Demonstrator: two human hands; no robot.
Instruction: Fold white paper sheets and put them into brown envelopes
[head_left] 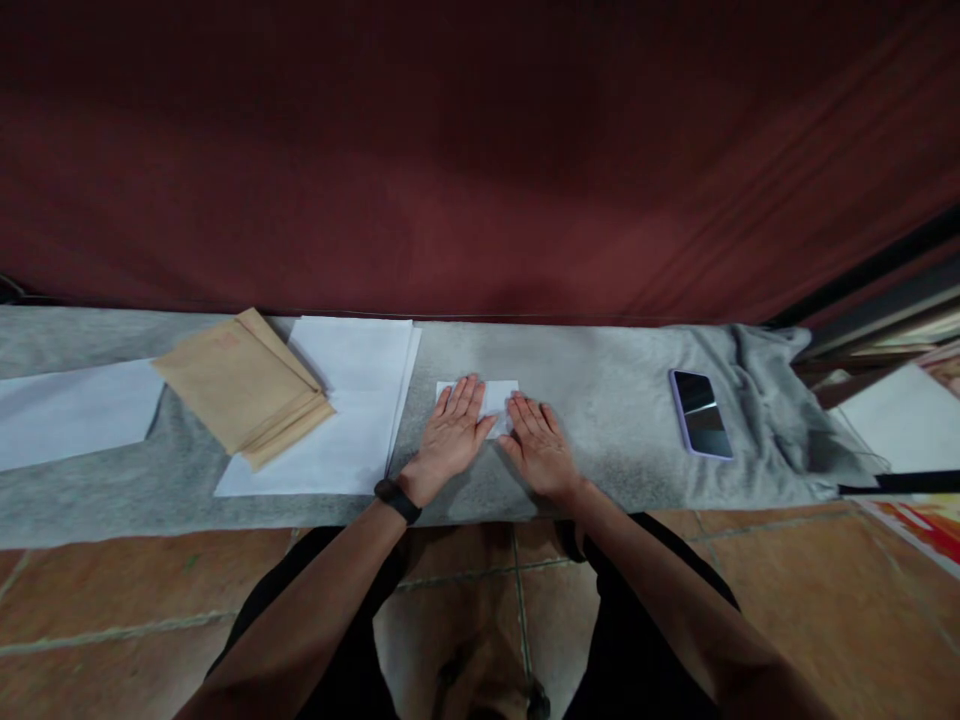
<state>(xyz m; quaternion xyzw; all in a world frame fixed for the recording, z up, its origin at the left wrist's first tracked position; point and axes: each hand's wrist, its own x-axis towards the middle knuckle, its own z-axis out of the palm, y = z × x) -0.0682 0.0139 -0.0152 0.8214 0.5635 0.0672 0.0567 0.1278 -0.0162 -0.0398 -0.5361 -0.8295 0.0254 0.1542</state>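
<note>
A small white piece of paper (495,398), which looks folded, lies on the grey cloth in front of me. My left hand (452,432) rests flat over its left part, fingers stretched out and pointing away from me. On the paper's right edge lies my right hand (541,445), also flat, with its fingers extended and its thumb towards the left. Between the two thumbs the middle of the paper shows. Parts of the paper under both palms are hidden.
Left of my hands is a stack of white sheets (352,400), partly under several brown envelopes (225,380). Another white sheet (75,412) lies farther left. A phone (700,414) in a purple case sits to the right on the grey cloth (615,400). A dark red surface (480,200) rises behind.
</note>
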